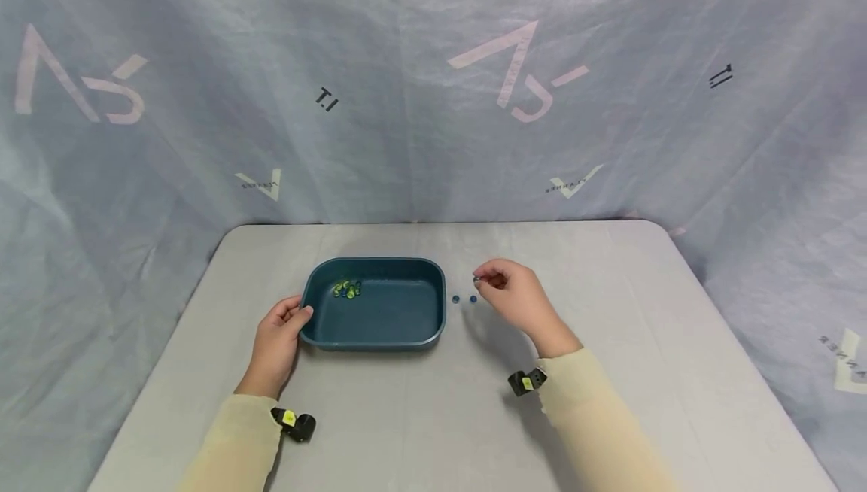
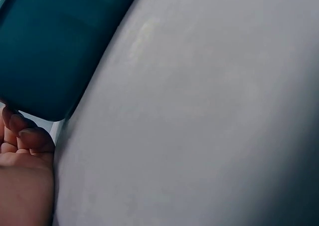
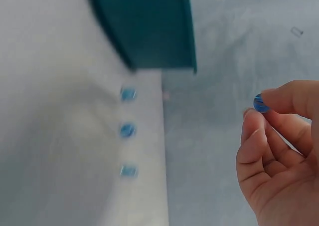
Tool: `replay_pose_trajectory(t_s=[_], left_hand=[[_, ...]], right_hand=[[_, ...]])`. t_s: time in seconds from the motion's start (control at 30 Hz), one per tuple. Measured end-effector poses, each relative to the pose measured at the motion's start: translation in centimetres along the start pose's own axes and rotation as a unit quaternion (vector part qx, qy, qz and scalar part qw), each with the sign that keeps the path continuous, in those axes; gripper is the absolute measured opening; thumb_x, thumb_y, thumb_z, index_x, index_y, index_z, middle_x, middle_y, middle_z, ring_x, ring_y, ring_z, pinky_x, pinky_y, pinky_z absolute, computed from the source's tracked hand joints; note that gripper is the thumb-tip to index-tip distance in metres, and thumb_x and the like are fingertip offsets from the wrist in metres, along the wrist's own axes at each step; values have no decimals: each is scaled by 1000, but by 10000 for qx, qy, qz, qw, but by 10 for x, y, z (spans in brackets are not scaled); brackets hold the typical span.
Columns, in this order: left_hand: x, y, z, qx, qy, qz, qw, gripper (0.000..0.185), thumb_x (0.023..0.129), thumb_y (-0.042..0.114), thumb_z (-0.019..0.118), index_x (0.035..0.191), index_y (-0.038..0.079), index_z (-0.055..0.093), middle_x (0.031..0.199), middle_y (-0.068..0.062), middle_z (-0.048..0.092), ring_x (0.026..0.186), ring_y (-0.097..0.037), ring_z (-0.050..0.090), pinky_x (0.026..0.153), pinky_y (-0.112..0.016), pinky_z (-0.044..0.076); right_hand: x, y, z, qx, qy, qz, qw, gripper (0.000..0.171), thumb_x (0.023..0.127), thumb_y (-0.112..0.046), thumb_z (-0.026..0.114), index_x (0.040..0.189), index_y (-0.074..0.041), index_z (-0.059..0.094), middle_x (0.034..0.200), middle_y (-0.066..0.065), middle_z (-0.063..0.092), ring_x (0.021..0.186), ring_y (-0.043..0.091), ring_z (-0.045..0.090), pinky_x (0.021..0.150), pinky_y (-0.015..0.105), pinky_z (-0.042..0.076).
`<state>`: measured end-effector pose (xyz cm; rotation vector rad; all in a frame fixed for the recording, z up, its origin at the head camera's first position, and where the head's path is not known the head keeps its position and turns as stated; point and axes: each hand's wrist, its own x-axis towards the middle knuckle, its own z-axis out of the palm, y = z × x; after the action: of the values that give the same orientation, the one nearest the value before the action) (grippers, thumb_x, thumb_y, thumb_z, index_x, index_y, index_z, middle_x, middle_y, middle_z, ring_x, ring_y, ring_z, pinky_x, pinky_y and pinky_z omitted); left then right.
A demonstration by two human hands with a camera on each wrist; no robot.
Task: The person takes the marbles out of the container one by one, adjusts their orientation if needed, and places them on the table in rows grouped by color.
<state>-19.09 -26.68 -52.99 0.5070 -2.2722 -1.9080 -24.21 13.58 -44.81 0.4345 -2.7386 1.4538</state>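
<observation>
My left hand (image 1: pixel 276 341) grips the left rim of a dark teal plastic tray (image 1: pixel 372 346), thumb over the edge and fingers along the outside. In the left wrist view the curled fingertips (image 2: pixel 35 138) lie at the tray's corner (image 2: pixel 50 86). Between thumb and fingertips, my right hand (image 1: pixel 518 300) pinches a blue glass marble (image 3: pixel 260 103), raised above the table to the right of the tray. Three more blue marbles stand in a row in the right wrist view, the middle marble (image 3: pixel 127 130) among them; the head view shows only two, the nearest being this marble (image 1: pixel 456 299).
Several green-yellow and blue marbles (image 1: pixel 348 290) lie together in the tray's upper left part. A pale cloth covers the table (image 1: pixel 420 432), and grey fabric (image 1: pixel 406 86) hangs behind its far edge. A small camera is strapped to each wrist.
</observation>
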Motion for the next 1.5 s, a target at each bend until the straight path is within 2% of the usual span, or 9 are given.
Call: replay_pose_trajectory(t_s=[0.3, 0.6, 0.8, 1.07, 1.3, 1.5], left_hand=[[1, -2, -1, -70, -39, -52, 10000, 41, 104, 25, 64, 137, 1, 59, 112, -10, 62, 99, -16, 54, 80, -20, 48], [1, -4, 0, -57, -38, -93, 9999, 42, 104, 26, 64, 138, 2, 58, 115, -9, 61, 101, -15, 54, 81, -18, 48], [-2, -3, -1, 52, -68, -75, 9999, 45, 105, 28, 62, 141, 1, 56, 113, -4, 60, 103, -15, 53, 82, -17, 47], [-3, -4, 1, 0, 26, 32, 10000, 40, 105, 25, 62, 136, 0, 58, 116, -11, 62, 100, -14, 58, 80, -18, 49], [-2, -5, 1, 19, -17, 40, 10000, 41, 105, 27, 62, 136, 1, 58, 114, -10, 62, 99, -14, 57, 80, -18, 49], [-3, -3, 1, 40, 28, -9, 10000, 40, 105, 26, 62, 136, 1, 58, 112, -6, 61, 99, -14, 56, 80, -18, 49]], right_hand=[[-23, 38, -32, -540, 416, 300, 9972, 17, 97, -11, 68, 113, -6, 73, 101, 6, 71, 90, 22, 66, 76, 40, 54], [-33, 62, -45, -779, 573, 361, 9947, 16, 97, -9, 68, 111, -4, 74, 98, 7, 71, 89, 23, 66, 78, 42, 53], [-29, 75, -42, -812, 504, 373, 9947, 15, 97, -7, 69, 110, -3, 73, 96, 7, 70, 89, 23, 66, 81, 43, 52], [-17, 81, -33, -843, 334, 420, 9950, 11, 95, -8, 70, 105, -5, 72, 96, 5, 71, 89, 22, 65, 81, 42, 52], [-6, 87, -29, -973, 35, 652, 9931, 11, 95, -9, 70, 106, -5, 71, 96, 5, 69, 89, 21, 64, 79, 40, 52], [0, 90, -26, -725, -249, 874, 9932, 12, 96, -8, 69, 107, -4, 71, 97, 7, 69, 87, 20, 64, 73, 36, 54]])
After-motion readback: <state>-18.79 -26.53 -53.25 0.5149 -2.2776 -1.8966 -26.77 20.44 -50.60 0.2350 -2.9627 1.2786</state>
